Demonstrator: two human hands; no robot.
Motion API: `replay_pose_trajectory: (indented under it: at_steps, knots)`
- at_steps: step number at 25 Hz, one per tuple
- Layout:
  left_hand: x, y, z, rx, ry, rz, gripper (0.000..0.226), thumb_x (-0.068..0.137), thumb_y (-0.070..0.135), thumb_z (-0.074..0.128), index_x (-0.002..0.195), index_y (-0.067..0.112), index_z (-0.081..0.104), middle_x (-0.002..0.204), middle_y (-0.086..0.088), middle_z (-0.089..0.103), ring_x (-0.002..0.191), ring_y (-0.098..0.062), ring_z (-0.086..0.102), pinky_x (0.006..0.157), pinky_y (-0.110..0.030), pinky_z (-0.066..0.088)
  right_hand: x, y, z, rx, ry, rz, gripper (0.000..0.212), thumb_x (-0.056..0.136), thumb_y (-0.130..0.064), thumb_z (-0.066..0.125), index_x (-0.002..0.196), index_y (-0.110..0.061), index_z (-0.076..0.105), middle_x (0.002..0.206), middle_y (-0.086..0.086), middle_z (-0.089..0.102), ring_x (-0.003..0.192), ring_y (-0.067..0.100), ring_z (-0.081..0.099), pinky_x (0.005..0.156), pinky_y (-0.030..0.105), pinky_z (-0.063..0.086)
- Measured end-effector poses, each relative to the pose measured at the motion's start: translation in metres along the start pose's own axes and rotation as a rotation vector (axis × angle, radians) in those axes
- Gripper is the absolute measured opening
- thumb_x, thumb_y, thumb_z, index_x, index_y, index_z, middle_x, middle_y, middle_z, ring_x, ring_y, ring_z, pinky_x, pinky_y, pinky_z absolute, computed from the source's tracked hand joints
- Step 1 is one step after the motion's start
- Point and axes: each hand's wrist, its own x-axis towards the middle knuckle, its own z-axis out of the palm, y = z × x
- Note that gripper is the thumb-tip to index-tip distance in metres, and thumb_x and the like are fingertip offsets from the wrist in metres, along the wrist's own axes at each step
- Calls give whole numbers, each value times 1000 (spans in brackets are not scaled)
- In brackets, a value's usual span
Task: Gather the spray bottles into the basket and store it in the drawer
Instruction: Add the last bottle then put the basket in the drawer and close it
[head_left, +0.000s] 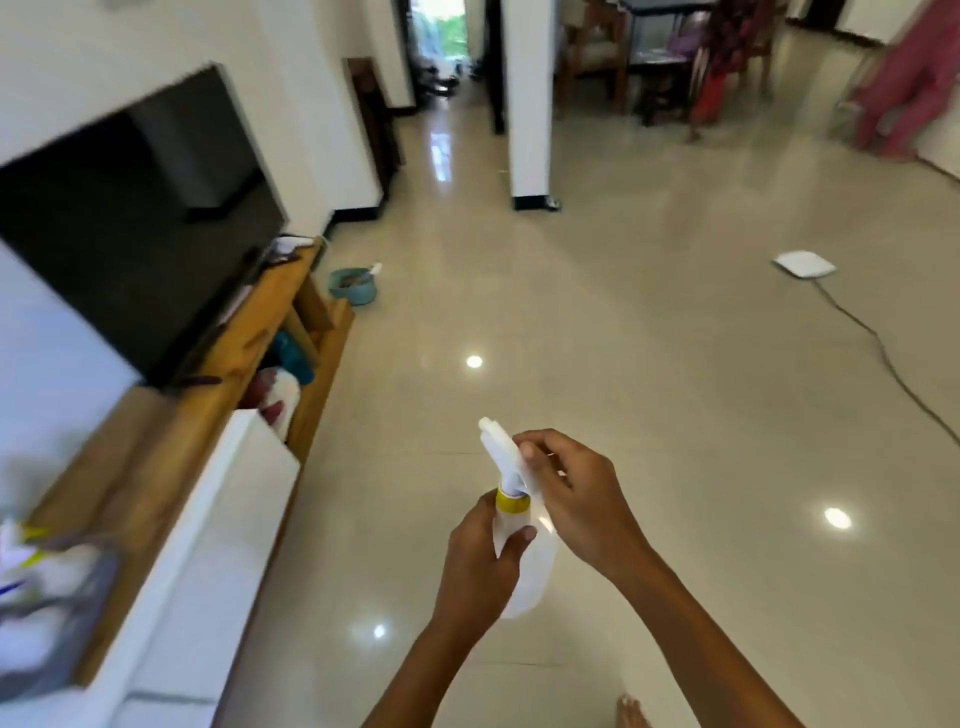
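I hold a white spray bottle with a yellow collar upright above the floor, in the lower middle of the head view. My left hand wraps around its body just under the collar. My right hand grips the white trigger head from the right side. A grey basket, blurred, sits on the wooden TV stand at the far left edge; white bottles with yellow and blue parts seem to lie in it. A white drawer front stands out from the stand below the basket.
A black TV hangs over the wooden stand. A blue bucket stands on the floor past the stand. A white flat device with a cable lies on the tiles at right. A white pillar rises ahead.
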Motion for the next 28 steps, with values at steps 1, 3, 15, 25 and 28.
replay_pose_trajectory:
  at_steps: [1,3,15,25,28]
  knots:
    - [-10,-8,-27,13,51,-13,29,85,17,59,113,21,52,94,20,58,83,6,55,70,1,39,1,-14,21,-10,-45,-61,23,96,-8,46,109,-15,64,100,-3,67,83,7,62,69,1,44]
    - [-30,-25,-77,34,131,-49,35,87,15,56,120,20,47,100,23,52,85,5,53,71,4,37,1,-42,64,-40,-164,-155,33,95,2,42,116,-14,61,112,-1,65,87,4,62,73,-3,44]
    - [-74,-117,-279,-51,463,-321,37,90,14,52,124,26,40,125,6,53,110,-11,50,95,-25,36,35,-156,301,-492,-707,-1139,67,59,-9,87,119,-25,63,138,15,51,113,28,62,74,33,61]
    - [-44,-201,-433,-58,729,-571,45,92,16,48,134,24,32,139,0,45,125,-19,45,108,-32,34,108,-247,505,-492,-1022,-1745,37,59,0,83,92,-15,75,111,9,72,116,28,60,97,43,48]
    - [-42,-228,-469,-78,840,-586,47,93,14,45,137,26,32,138,1,46,124,-18,46,107,-30,33,114,-264,562,-432,-1082,-1715,39,49,-4,89,83,-16,76,90,8,75,91,25,71,80,37,58]
